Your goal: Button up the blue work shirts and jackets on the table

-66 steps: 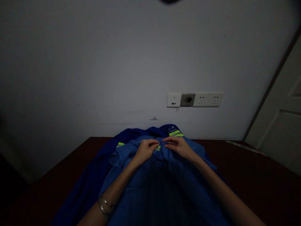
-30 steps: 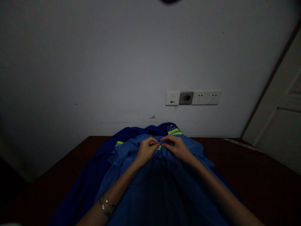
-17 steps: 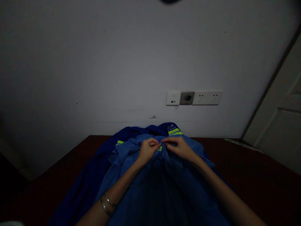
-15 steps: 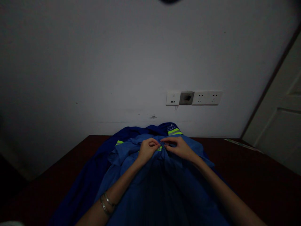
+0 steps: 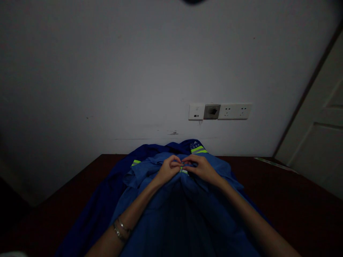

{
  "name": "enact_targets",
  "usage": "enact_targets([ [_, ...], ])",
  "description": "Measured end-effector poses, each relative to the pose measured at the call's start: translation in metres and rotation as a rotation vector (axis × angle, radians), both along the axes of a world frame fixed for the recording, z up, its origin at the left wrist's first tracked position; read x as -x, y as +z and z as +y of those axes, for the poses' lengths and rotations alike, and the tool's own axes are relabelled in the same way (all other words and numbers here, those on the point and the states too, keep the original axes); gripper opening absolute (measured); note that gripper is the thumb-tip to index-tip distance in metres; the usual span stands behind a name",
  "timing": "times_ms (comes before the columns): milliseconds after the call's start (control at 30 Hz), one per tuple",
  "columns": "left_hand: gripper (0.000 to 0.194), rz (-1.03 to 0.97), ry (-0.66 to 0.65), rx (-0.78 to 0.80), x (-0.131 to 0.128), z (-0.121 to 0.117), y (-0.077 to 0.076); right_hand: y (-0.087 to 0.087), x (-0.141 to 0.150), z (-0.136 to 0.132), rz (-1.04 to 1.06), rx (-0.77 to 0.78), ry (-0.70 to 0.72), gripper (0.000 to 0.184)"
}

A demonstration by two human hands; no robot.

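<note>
A lighter blue garment with the look of a work jacket lies spread over a darker blue garment with yellow-green and grey reflective bands. My left hand pinches the lighter garment near its upper middle, thumb against fingertips. Facing it, my right hand also has thumb and fingers pinched on the cloth, the fingertips of both hands nearly touching. A bit of reflective strip shows just below them. Whatever small part sits between the fingertips is too dark and small to make out.
Under the garments is a dark red tabletop, its far edge against a pale wall. Sockets and switches are set in the wall. A white door stands at the right, and a thin strip lies near the back right edge.
My right fingertips have moved slightly left, closer to my left hand. The cloth between them has shifted, and more of the reflective strip below shows. The garments otherwise lie as before.
</note>
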State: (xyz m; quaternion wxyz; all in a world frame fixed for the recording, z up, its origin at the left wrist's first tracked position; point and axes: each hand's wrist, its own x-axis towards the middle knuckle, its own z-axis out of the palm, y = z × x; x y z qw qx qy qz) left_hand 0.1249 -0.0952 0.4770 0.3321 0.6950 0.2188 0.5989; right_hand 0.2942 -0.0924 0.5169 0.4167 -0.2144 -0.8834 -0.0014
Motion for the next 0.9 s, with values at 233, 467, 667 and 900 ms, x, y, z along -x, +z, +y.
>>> enact_targets([
  [233,0.038,0.026,-0.015,-0.101,-0.007,0.000,-0.006,0.000,0.001,0.003,0.070,0.175,0.003,0.017],
  [467,0.034,0.058,0.036,-0.076,-0.006,0.004,-0.009,0.004,-0.007,0.008,0.033,0.318,0.101,0.020],
  [667,0.034,0.069,-0.014,-0.040,-0.005,0.001,-0.007,0.004,-0.008,0.007,0.036,0.248,0.071,0.017],
  [900,0.036,0.051,-0.032,0.003,-0.003,-0.001,-0.002,-0.002,-0.003,0.010,0.062,0.105,0.010,0.016],
])
